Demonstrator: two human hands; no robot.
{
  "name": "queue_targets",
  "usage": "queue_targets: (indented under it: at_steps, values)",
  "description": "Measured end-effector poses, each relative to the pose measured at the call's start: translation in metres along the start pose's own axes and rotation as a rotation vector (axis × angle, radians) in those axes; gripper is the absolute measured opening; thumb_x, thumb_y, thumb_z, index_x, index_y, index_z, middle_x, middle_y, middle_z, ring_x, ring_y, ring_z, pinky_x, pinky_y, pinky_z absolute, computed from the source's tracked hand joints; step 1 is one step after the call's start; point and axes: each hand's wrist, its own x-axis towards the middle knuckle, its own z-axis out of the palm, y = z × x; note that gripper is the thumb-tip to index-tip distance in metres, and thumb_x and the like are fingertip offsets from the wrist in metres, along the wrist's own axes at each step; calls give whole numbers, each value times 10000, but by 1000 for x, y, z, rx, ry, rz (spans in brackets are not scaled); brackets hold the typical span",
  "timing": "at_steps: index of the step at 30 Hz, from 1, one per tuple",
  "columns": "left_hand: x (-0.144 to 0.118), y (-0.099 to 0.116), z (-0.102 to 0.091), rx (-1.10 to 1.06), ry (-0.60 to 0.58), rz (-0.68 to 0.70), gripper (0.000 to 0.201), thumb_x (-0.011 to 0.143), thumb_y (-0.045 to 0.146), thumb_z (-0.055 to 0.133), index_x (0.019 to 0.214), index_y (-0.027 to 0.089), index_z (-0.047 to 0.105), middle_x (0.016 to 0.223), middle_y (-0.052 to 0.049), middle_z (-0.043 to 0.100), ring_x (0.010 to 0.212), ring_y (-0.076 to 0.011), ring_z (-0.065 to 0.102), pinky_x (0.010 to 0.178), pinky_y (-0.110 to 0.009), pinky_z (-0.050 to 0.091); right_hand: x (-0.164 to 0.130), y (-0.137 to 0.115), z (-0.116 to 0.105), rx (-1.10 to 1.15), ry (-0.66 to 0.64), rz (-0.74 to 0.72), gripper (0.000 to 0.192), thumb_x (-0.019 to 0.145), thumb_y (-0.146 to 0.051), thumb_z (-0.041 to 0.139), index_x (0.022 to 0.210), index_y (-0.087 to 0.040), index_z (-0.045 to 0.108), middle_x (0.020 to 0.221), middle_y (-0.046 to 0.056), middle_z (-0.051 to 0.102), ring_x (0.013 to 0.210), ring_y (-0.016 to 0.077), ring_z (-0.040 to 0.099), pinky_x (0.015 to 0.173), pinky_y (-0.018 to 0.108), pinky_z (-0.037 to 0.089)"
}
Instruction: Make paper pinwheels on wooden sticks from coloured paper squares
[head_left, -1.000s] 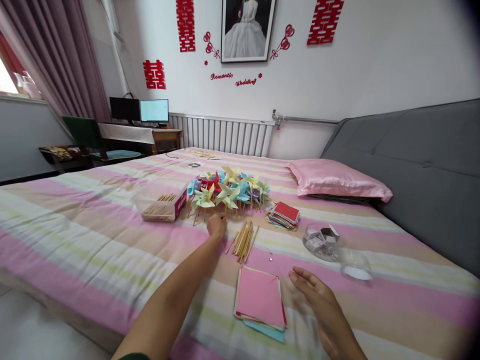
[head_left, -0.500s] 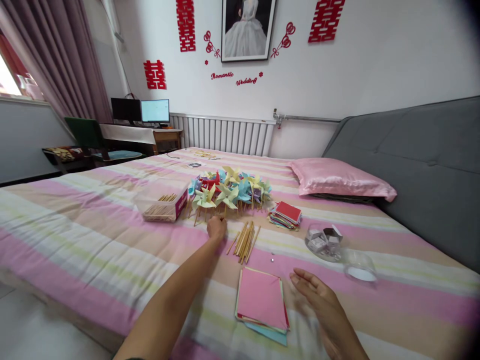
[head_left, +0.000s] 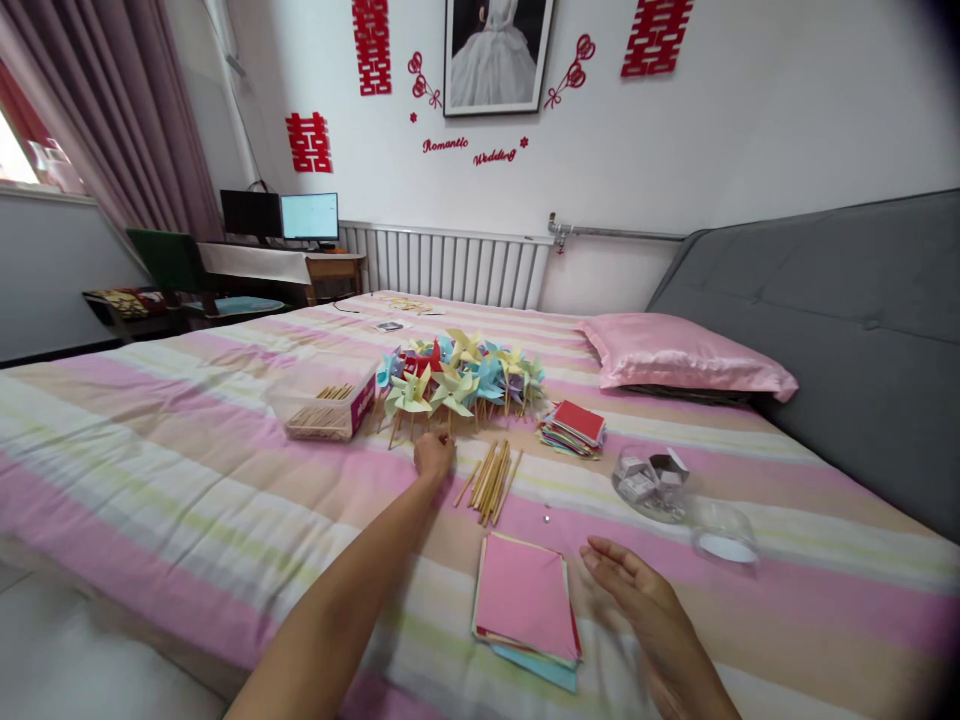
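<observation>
My left hand is stretched forward over the bed, its fingers closed at the lower end of a pale green pinwheel's stick. That pinwheel stands at the front of a cluster of paper pinwheels in yellow, blue, red and purple. Just right of the hand lies a bunch of thin wooden sticks. Close to the camera, my right hand hovers with fingers extended and holds nothing. On its left is a stack of square paper, pink on top. A tiny shiny piece lies beyond it.
A clear plastic box with sticks stands left of the pinwheels. To the right are a smaller paper stack, a clear round container with small boxes and a clear lid. A pink pillow rests by the grey headboard.
The view has tilted down very slightly. Both hands keep nearly the same place and pose, and the objects on the bed have not moved.
</observation>
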Motion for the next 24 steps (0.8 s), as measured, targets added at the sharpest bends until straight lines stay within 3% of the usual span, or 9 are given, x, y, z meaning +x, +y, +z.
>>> queue_targets:
  at_steps: [9,12,16,20,24]
  values:
    - [-27,-12,-15,-85,42,9,224,801,309,591,912,118,623,901,-59,656,820,-164,612,761,-352,481,-5,-2,0,-19,24,4,567,484,-407,795,962,-157,620,962,79,694,1015,248,596,854,298,455]
    - [-44,-15,-28,-125,41,15,228,712,243,671,895,106,660,877,-98,687,785,-166,626,726,-283,459,-7,-4,0,-45,10,-4,534,500,-393,788,952,-157,629,952,80,694,1014,255,595,838,302,464]
    - [-76,-16,-56,-140,-25,74,262,721,270,639,922,109,685,913,-125,703,765,-183,644,679,-257,447,-4,5,0,-92,9,-26,548,516,-420,761,964,-140,613,952,99,681,982,274,606,809,335,476]
    - [-120,-4,-81,-113,-151,188,257,738,376,591,809,165,718,817,-78,722,730,-192,646,636,-252,440,7,22,-6,-378,-45,-165,513,576,-443,692,970,-131,587,1055,136,636,966,268,612,828,356,468]
    - [-162,7,-84,-86,-279,286,279,750,421,547,751,200,719,765,-42,719,669,-188,634,592,-256,424,12,29,-13,-750,-75,-250,509,626,-379,640,1052,-117,542,1096,168,607,886,250,636,827,370,458]
